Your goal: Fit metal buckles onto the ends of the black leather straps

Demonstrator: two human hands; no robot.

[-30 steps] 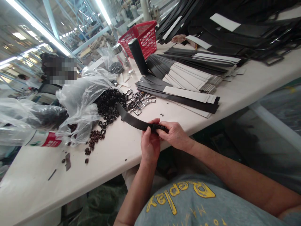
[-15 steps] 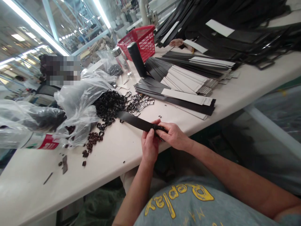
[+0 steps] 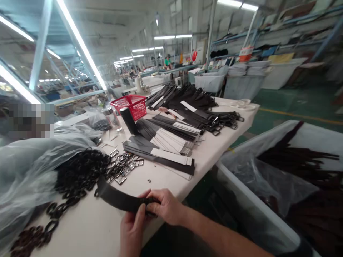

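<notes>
You are pinching the near end of the dark strap [image 3: 120,200] at the tabletop [image 3: 88,228] edge, left hand [image 3: 132,230] and right hand [image 3: 167,207] both closed on it. Your view has lifted since a second ago; the grip is unchanged. Beyond, black rings [image 3: 77,171] and metal buckles [image 3: 125,167] are lying.

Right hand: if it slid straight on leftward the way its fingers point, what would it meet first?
Probably the left hand: the right hand grips the black strap with fingers aimed at the left thumb, almost touching. Beyond lies the pile of black rings; depth is unclear.
</notes>
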